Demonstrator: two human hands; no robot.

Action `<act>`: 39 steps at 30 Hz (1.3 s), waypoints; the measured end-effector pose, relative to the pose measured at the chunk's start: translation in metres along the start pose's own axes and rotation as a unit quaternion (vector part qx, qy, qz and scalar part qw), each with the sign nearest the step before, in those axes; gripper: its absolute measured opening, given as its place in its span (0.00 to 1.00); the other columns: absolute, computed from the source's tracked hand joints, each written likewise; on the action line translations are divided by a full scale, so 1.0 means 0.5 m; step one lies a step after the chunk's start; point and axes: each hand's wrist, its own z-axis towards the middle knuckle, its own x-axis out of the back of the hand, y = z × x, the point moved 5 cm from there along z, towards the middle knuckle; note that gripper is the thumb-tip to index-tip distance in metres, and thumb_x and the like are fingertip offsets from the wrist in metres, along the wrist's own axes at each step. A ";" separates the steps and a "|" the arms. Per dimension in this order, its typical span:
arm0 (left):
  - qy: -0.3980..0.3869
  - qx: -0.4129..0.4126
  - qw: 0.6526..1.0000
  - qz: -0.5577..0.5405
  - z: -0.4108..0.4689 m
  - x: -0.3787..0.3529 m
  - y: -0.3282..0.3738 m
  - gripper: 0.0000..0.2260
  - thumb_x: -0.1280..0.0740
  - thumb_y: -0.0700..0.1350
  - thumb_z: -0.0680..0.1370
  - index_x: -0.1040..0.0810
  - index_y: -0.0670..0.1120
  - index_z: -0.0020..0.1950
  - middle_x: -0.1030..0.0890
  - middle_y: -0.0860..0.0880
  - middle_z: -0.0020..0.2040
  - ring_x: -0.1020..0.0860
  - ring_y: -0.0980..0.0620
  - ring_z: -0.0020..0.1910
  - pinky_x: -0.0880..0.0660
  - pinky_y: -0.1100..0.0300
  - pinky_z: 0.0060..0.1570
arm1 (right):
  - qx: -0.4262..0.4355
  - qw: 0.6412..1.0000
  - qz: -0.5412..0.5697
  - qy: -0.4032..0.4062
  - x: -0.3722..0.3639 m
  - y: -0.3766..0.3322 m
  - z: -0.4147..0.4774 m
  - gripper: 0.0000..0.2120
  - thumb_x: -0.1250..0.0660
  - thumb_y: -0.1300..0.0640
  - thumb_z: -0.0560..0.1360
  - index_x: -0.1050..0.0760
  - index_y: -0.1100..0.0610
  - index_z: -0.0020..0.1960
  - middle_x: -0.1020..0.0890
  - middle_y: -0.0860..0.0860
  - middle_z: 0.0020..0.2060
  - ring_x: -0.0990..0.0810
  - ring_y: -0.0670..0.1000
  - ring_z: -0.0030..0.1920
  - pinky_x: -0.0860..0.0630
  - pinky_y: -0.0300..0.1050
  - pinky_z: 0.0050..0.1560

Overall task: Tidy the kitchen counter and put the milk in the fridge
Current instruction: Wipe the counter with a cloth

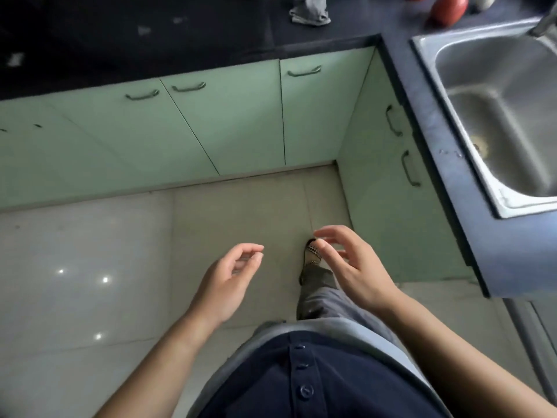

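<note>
The dark kitchen counter [150, 46] runs along the top and turns down the right side. A crumpled grey cloth [310, 10] lies on it near the top middle. A red object [447, 9] and a white one [483, 0] stand at the top right, both partly cut off. No milk or fridge is in view. My left hand [229, 282] hovers over the floor, palm up, fingers loosely curled and holding nothing. My right hand [349, 263] is beside it, fingers spread, also empty. Both hands are well below and away from the counter.
A steel sink [452, 86] is set in the counter at the right, with a tap tip at its top corner. Pale green cabinet doors [226, 125] with metal handles line the L-shaped corner. Glossy light floor tiles [75, 267] lie below; my foot [313, 254] steps forward.
</note>
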 end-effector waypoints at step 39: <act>-0.029 -0.070 0.875 0.479 1.271 0.343 0.360 0.24 0.39 0.53 0.76 0.36 0.50 0.71 0.37 0.48 0.73 0.39 0.46 0.71 0.35 0.50 0.66 | -0.015 0.961 -0.258 0.095 0.262 -0.136 1.344 0.18 0.37 0.45 0.74 0.26 0.54 0.60 0.28 0.53 0.62 0.32 0.59 0.64 0.32 0.55 0.60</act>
